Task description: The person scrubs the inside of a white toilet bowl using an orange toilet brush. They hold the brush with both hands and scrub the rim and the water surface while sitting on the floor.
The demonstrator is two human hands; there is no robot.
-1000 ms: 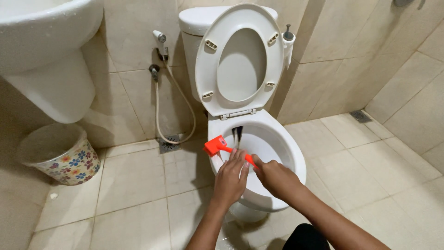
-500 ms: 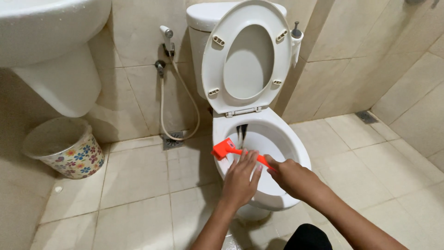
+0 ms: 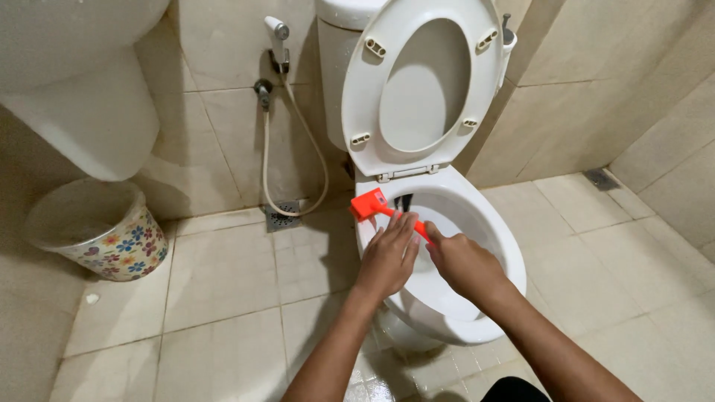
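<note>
An orange plastic brush (image 3: 376, 208) with a flat rectangular head and thin handle lies tilted across the left rim of the white toilet bowl (image 3: 484, 223), head pointing outward, handle held over the bowl.

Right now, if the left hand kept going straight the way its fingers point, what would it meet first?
The left hand points up and slightly right; its fingertips already sit at the orange brush handle. Beyond that, probably the toilet bowl back rim, though depth is unclear.

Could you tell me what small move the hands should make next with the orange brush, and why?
Probably draw the orange brush back along the toilet bowl rim: its head sits at the rim's back left, the right hand grips the handle, and the left hand rests its fingers on it.
</note>
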